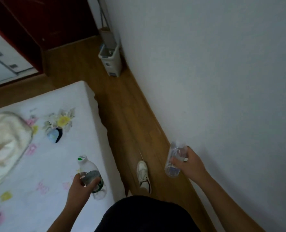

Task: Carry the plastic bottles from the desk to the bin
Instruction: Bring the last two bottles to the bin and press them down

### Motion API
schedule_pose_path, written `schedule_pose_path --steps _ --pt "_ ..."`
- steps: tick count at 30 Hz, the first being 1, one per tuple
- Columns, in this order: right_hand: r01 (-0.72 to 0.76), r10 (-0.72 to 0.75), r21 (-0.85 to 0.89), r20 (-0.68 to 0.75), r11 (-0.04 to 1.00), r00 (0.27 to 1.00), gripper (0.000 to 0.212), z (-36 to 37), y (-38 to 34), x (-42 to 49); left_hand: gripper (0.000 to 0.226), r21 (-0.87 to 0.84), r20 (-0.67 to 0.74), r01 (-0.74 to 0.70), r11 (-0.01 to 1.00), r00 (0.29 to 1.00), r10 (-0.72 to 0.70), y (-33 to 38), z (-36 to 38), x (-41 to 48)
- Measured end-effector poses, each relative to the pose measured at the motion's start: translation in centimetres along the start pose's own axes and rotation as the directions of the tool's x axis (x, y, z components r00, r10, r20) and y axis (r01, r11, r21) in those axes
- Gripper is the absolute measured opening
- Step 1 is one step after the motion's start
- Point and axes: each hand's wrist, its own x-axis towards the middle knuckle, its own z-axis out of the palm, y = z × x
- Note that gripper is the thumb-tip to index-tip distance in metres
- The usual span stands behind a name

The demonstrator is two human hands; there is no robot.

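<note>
- The left hand (79,186) has its grip closed around a plastic bottle with a green label (90,174), held over the near right edge of the bed (38,164); its white-and-green cap end points far.
- The right hand (188,162) has its grip wrapped around a clear bottle (174,160), held tilted above the wooden floor (125,118), close to the white wall (205,72) on the right.
- The bin (111,61), pale and narrow, stands far ahead on the floor, right beside the wall; both bottles are well apart from it.
- A white shoe (143,175) is on the floor between the two hands.
- The bed sheet is white with a flower print; a cream bundle of cloth (3,144) lies at its left.
- A dark red cabinet (43,22) stands at the far left.
</note>
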Motion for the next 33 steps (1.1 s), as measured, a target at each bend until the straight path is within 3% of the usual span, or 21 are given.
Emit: schedule_pose_path --steps 4,9,13,18,22,29,33 --pt "0.014 -0.01 -0.072 0.066 0.997 0.998 0.055 1.4 -4.0 7.0 0.076 -0.065 -0.038 0.084 0.994 0.996 -0.086 1.7 -0.8 4.2" --pt "-0.006 0.007 -0.114 0.004 0.993 1.0 0.072 1.9 -7.8 13.7 0.08 -0.123 -0.012 0.069 0.99 0.997 -0.071 8.3 -1.7 11.3" --pt "-0.042 0.035 -0.087 -0.073 0.995 0.997 0.043 1.2 -10.6 18.4 0.062 -0.086 -0.017 -0.035 0.996 0.999 0.034 14.7 -2.5 17.2" --pt "-0.062 0.056 -0.115 -0.059 0.991 0.997 0.039 0.5 -14.3 24.9 0.09 -0.095 -0.019 -0.155 0.983 0.988 0.154 23.3 -3.6 23.9" --pt "-0.067 0.063 -0.133 -0.034 0.989 0.997 0.039 1.0 -18.0 32.2 0.088 -0.127 -0.073 -0.181 0.975 0.982 0.173 27.9 -4.2 29.6" --pt "0.073 -0.05 -0.136 0.166 0.988 0.985 0.031 4.6 -30.0 45.9 0.057 -0.23 -0.18 -0.024 0.973 0.984 -0.018 31.3 -6.3 37.4" --pt "0.131 -0.089 -0.149 0.258 0.98 0.962 0.059 7.8 -37.7 52.9 0.055 -0.294 -0.244 0.056 0.954 0.961 -0.132 32.0 -8.1 39.9"
